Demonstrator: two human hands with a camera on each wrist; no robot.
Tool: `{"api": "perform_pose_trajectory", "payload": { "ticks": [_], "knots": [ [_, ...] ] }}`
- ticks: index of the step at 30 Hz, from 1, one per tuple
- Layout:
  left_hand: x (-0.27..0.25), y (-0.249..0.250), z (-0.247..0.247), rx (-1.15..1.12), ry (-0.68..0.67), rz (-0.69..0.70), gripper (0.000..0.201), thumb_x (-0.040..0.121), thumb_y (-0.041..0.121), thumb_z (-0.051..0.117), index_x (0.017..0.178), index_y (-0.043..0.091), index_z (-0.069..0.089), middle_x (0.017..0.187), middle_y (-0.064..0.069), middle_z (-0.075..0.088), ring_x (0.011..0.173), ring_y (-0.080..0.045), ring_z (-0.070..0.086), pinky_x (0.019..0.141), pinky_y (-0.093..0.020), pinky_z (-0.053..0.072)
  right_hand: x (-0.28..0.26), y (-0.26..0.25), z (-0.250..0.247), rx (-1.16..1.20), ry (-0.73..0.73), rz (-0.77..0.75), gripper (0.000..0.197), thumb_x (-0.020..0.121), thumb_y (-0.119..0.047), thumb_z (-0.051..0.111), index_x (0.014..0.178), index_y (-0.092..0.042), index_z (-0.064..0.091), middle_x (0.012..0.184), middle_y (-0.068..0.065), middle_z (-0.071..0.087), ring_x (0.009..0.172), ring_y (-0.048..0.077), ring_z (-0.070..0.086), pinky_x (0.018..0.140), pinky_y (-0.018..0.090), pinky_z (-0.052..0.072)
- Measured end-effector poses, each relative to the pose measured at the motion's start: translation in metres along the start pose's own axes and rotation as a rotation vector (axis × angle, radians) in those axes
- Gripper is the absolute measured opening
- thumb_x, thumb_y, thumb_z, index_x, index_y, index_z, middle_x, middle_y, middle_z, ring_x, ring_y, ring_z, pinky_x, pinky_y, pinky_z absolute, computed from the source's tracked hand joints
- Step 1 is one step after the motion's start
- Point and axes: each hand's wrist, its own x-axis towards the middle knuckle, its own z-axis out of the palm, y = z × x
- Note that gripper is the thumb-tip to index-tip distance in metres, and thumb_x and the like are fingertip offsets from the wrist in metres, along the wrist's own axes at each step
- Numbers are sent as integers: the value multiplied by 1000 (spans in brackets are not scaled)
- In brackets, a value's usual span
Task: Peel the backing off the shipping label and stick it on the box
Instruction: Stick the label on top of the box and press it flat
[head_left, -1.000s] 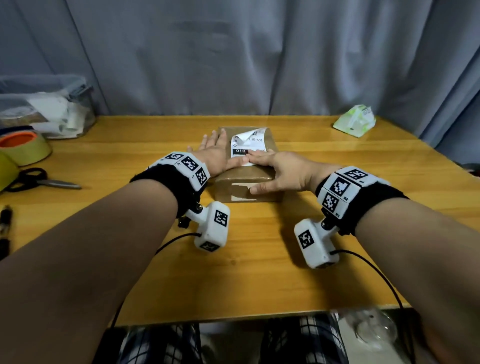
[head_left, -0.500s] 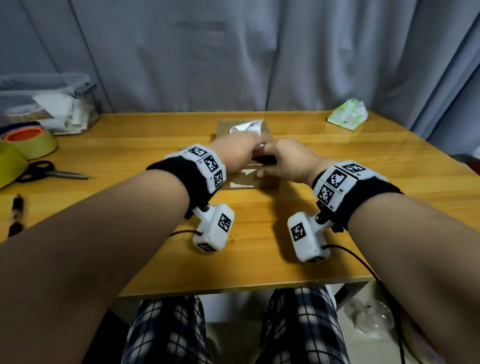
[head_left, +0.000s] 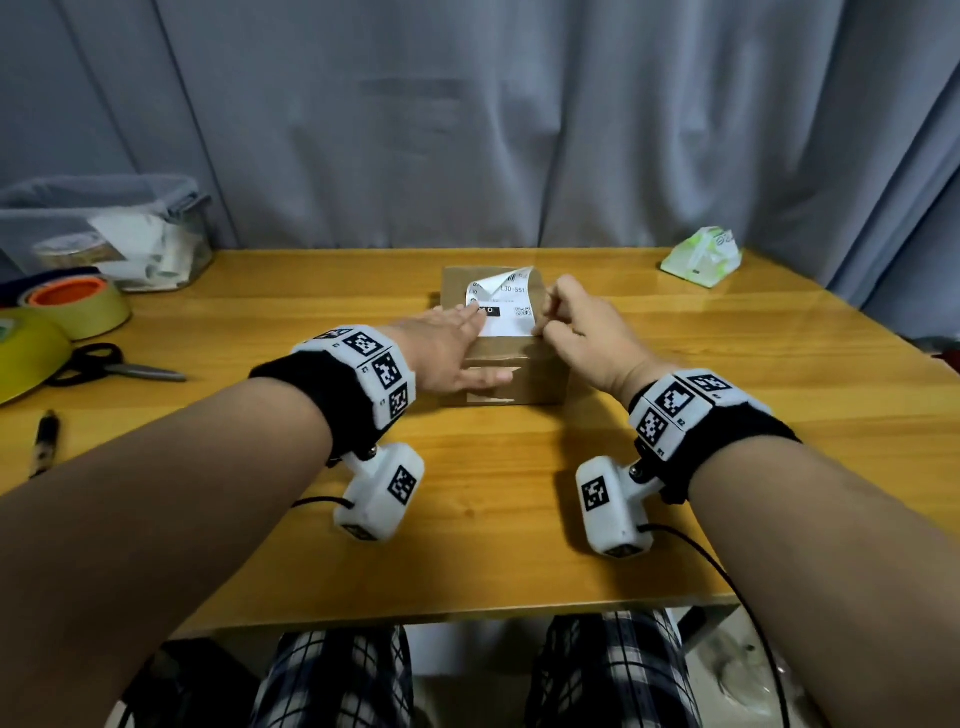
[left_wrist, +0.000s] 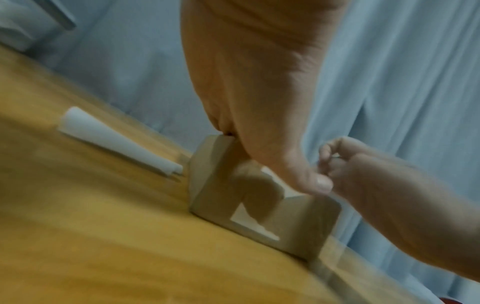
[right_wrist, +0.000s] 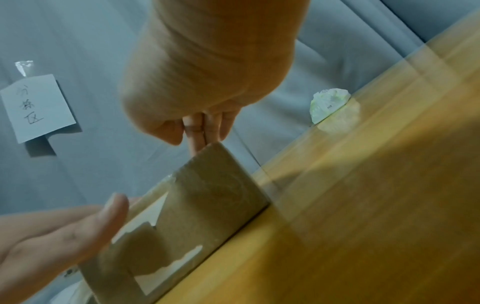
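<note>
Centre of the head view: shipping label (head_left: 503, 307) lies on the box (head_left: 501, 374), far edge curling up.
Left hand (head_left: 447, 353): flat, fingers straight, pressing the label's left part.
Right hand (head_left: 582, 327): fingers curled, apparently pinching its right edge.

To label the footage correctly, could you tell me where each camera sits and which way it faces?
Head: worn on the head, looking forward and down at the box and label; both forearms show.
Left wrist: under the left hand, looking along it at the box; the right hand shows.
Right wrist: under the right hand, looking along its fingers at the box.
All three share the box.
</note>
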Motion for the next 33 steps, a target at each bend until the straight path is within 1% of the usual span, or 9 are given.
{"api": "perform_pose_trajectory", "payload": {
  "ticks": [3,8,13,16,21,25,28,31,33],
  "knots": [
    [0,16,-8,47,15,12,97,80,72,27,149,10,-1,160,-8,0,148,-24,3,119,-35,3,1,-1,1,110,63,60,13,70,-26,40,75,-38,38,90,17,68,91,36,62,87,51,48],
    [8,43,-1,-201,88,148,92,82,65,42,149,11,10,158,-10,15,145,-24,19,120,-36,18,-1,-5,0,52,23,48,10,78,-17,39,88,-18,38,85,8,57,87,35,55,83,50,45],
    [0,23,0,-248,96,124,78,85,63,39,147,21,18,153,-5,32,137,-24,36,114,-32,29,0,-5,0,-63,-14,43,11,82,-10,40,92,-9,44,94,16,62,89,35,54,84,48,45],
    [-6,6,3,-204,96,89,73,86,64,32,146,23,23,153,-4,34,136,-26,39,113,-38,32,-2,0,2,-82,-18,25,12,83,-9,40,93,-11,45,95,14,62,90,33,54,85,46,45],
    [-24,-10,4,-219,203,90,58,92,52,35,141,21,39,149,-2,41,136,-21,40,111,-29,29,-6,2,4,-123,-32,5,12,84,-7,42,87,-18,43,91,4,53,90,26,49,86,43,43],
    [-17,-4,-2,-153,313,41,60,85,59,43,122,13,55,121,-8,56,112,-26,53,92,-34,43,2,-2,6,-203,-84,17,27,89,-17,40,114,-18,49,121,7,54,113,25,50,97,38,41],
    [-2,6,7,-94,309,-11,82,78,68,45,136,12,38,133,-12,43,124,-29,41,102,-39,35,13,-6,17,-261,-255,1,52,85,-31,31,134,-20,45,145,6,44,134,25,38,113,44,30],
    [5,5,21,-86,232,6,94,79,69,43,148,13,14,158,-7,18,145,-24,17,118,-41,13,15,-2,25,-376,-308,12,50,93,-30,26,141,-22,38,153,2,34,143,20,26,121,44,10],
    [5,-6,25,-115,233,36,86,82,66,38,149,17,14,159,-2,15,147,-16,12,120,-38,6,13,1,20,-425,-251,44,47,97,-33,23,138,-26,43,151,-2,37,142,15,28,118,45,-2]
  ]
}}
